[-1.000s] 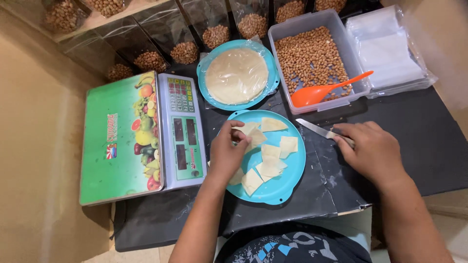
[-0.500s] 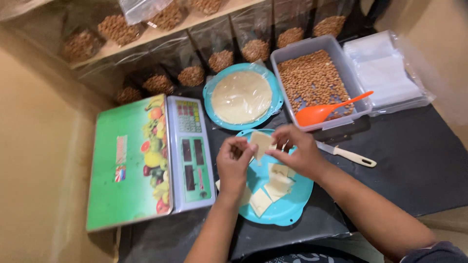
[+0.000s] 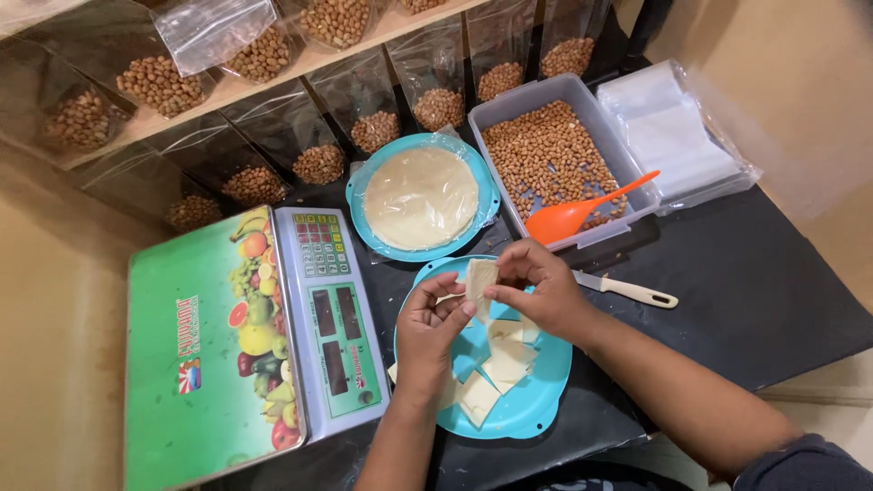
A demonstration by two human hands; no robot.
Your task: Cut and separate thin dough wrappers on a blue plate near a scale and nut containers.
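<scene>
While both hands meet above a blue plate (image 3: 536,414) of cut dough squares, they pinch one pale square wrapper (image 3: 479,280) between them.

The left hand (image 3: 432,338) and right hand (image 3: 538,289) each close fingertips on the wrapper, lifted just over the plate. A white-handled knife (image 3: 627,291) lies just right; a digital scale (image 3: 245,341) sits left, and a tub of peanuts (image 3: 548,159) with an orange scoop (image 3: 582,212) stands behind.
</scene>
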